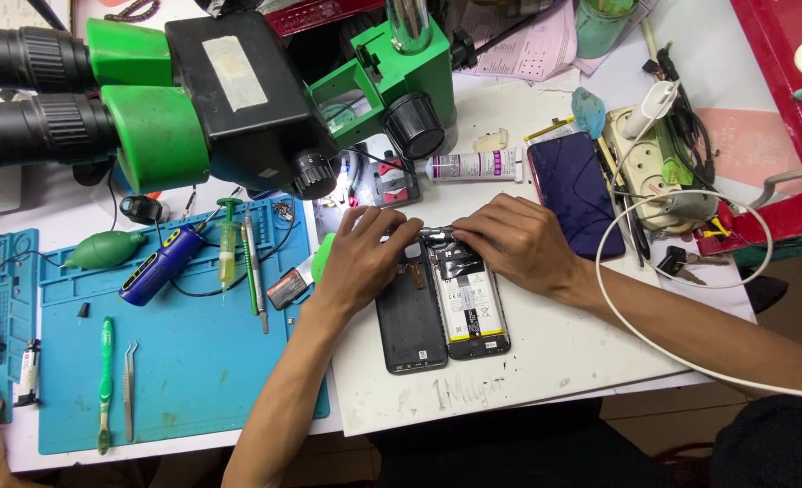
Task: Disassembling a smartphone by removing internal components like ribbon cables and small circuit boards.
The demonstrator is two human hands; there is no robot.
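Opened phone, back cover off
Left hand [365, 258] steadies the phone [469, 303]; right hand [518, 242] fingertips pinch its top edge, back cover [410, 321] lying alongside.

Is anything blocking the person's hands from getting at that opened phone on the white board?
Nothing visible does. The left hand and right hand both rest directly on the top end of the opened phone. The microscope sits farther back, and the detached back cover lies alongside.
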